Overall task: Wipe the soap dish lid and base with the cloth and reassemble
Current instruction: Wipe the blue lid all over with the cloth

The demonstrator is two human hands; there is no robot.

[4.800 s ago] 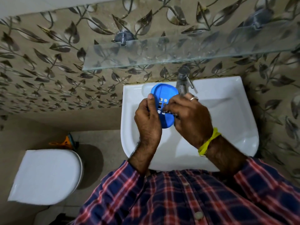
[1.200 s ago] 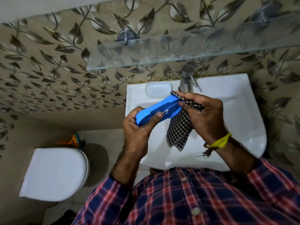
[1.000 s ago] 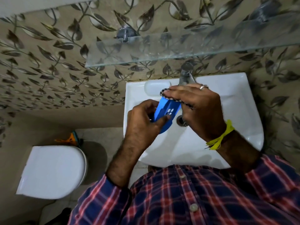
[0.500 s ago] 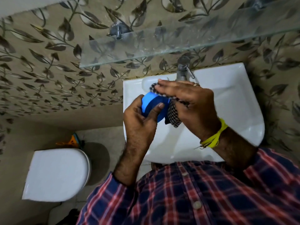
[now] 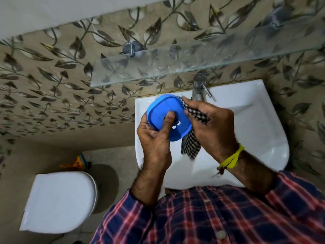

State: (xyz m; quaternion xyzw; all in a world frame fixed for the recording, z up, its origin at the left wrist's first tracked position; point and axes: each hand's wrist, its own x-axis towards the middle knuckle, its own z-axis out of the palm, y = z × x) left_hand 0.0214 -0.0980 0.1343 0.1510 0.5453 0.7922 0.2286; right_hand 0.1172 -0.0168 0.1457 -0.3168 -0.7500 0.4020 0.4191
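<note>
Seen from the head camera, the left hand point(image 5: 155, 138) is curled around a blue soap dish piece point(image 5: 168, 117), thumb pressed flat on its upturned face near the slots and the other fingers hidden beneath its lower left rim. The forearm rises from a rolled plaid sleeve. The piece is held in the air above the left part of the white sink point(image 5: 255, 124), tilted toward the camera. The right hand point(image 5: 213, 127) is closed on a black-and-white checked cloth point(image 5: 190, 143), pinching it against the piece's right edge; the loose end hangs below. A yellow band point(image 5: 232, 160) circles the right wrist. The tap point(image 5: 199, 88) stands just behind the fingers.
</note>
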